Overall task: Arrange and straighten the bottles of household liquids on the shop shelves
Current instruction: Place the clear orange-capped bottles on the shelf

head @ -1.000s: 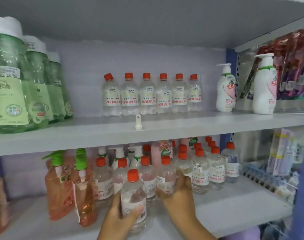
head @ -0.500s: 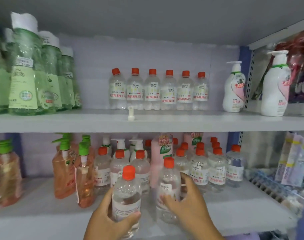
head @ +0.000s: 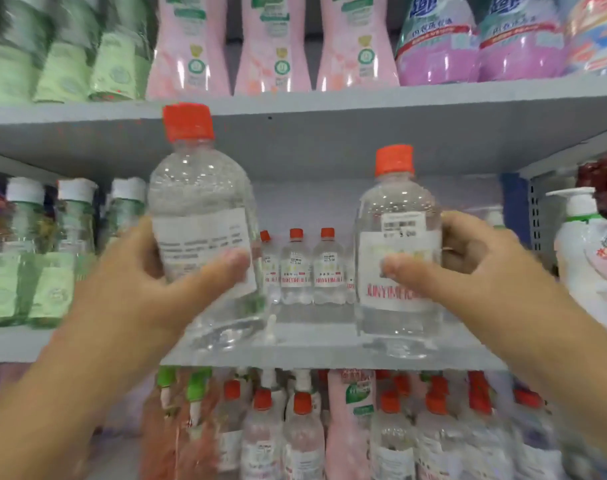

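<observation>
Head view: both hands, left hand [head: 129,292] and right hand [head: 468,271], have lifted clear bottles, left bottle [head: 201,216] and right bottle [head: 399,258], from the frame's bottom to centre, fingers curled round them, likely joining the back row [head: 298,268].

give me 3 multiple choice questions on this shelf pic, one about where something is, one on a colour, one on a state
1. Where does the white pump bottle stand?
A. right end of the middle shelf
B. top shelf
C. bottom shelf

2. What colour is the cap of the clear bottle in the left hand?
A. green
B. white
C. orange-red

3. What is the right hand doing?
A. hanging loose
B. gripping a clear bottle
C. pressing flat on the shelf

Answers:
1. A: it stands at the right end of the middle shelf, right of both hands.
2. C: the left clear bottle has an orange-red cap.
3. B: thumb and fingers curl round the right clear bottle.
</observation>
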`<move>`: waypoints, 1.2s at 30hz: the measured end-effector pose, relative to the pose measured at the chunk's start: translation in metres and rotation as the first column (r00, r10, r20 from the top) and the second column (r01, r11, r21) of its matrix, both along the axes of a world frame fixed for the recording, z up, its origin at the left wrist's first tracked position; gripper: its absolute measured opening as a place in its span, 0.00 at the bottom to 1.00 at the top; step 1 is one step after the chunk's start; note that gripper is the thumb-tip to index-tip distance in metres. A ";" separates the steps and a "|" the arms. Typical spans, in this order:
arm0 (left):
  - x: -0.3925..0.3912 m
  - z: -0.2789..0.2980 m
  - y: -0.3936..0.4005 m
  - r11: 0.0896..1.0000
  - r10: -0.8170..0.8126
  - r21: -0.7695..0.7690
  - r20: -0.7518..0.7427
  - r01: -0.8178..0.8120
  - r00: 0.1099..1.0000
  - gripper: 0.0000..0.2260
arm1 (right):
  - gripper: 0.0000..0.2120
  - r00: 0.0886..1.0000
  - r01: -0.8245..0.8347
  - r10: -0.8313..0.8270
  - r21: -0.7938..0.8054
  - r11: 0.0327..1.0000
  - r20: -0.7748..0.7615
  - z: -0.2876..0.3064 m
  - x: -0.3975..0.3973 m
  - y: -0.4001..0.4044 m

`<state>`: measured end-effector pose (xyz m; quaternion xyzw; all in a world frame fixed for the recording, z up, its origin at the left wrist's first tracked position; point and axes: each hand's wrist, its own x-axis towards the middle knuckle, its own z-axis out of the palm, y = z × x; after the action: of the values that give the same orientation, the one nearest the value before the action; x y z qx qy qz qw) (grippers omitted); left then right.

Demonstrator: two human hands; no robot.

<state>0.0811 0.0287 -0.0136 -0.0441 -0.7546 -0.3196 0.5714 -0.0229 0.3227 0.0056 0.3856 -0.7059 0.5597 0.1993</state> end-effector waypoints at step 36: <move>-0.171 0.084 0.039 0.978 0.102 -0.208 0.562 0.021 0.821 0.11 | 0.09 0.490 0.747 -0.785 -0.283 0.602 -0.378 0.054 -0.164 0.088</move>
<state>-0.0903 0.0679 0.0709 0.0108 -0.9202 -0.2266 0.3190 -0.1871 0.4111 0.0599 0.1452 -0.7094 0.3300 0.6056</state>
